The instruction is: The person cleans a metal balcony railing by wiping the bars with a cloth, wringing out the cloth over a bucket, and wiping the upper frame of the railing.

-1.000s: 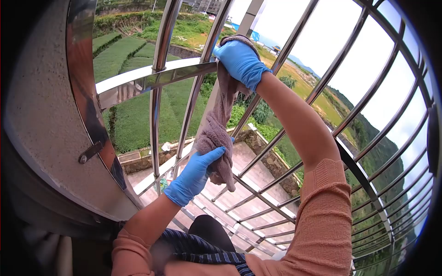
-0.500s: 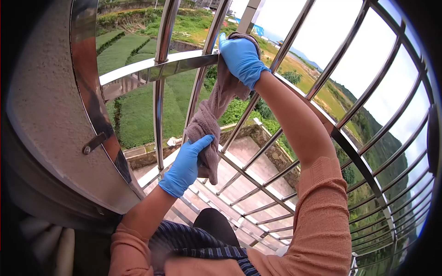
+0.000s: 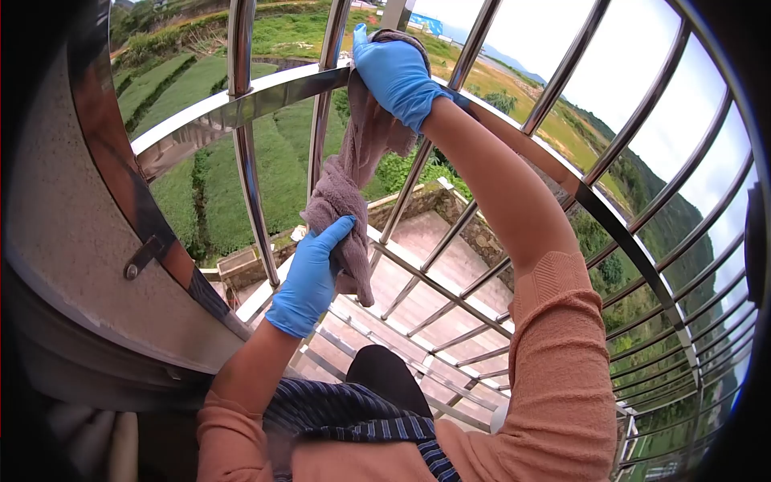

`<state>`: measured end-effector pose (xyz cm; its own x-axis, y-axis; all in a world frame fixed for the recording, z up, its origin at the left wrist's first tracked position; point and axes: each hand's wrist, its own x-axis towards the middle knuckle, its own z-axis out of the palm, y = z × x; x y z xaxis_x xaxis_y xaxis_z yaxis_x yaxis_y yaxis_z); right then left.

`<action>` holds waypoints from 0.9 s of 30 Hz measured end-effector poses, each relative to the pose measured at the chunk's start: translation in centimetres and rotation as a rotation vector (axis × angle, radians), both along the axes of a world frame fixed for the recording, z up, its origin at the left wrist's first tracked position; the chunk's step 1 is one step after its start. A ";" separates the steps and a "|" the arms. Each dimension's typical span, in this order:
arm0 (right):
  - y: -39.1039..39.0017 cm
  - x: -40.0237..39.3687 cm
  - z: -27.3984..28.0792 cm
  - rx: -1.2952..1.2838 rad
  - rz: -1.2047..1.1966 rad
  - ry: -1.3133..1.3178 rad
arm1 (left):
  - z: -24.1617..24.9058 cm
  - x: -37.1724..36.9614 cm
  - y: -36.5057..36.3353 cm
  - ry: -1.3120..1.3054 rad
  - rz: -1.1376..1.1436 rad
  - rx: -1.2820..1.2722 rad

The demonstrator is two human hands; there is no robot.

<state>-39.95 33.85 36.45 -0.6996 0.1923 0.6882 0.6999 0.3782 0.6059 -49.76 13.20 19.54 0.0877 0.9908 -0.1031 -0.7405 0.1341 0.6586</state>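
Note:
A twisted brownish-grey cloth hangs between my two hands, both in blue gloves. My right hand is closed on its upper end, pressed round a vertical bar at the curved metal rail. Lower down, my left hand is closed on the lower part of the cloth, thumb upward. The cloth's loose tip hangs just right of my left fingers. Part of the bar is hidden behind my right hand and the cloth.
Shiny metal bars form a curved cage ahead and to the right. A wall with a small metal bracket stands on the left. Below are lower bars and paved ground; green fields lie beyond.
The view has shifted, so the bars, both hands and the cloth appear further left and slightly higher. Both hands still grip the cloth in much the same places.

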 end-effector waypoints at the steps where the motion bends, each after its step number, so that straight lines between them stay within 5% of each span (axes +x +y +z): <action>1: -0.1 0.0 0.0 0.001 -0.006 0.005 | 0.1 0.0 -0.1 0.005 -0.006 0.001; 14: -2.2 0.7 0.9 -0.161 0.021 -0.048 | -0.9 -0.1 0.1 0.028 -0.008 0.064; 27: -1.1 -0.2 -0.4 -0.036 -0.061 0.064 | 0.1 -0.4 -0.8 0.072 0.033 0.000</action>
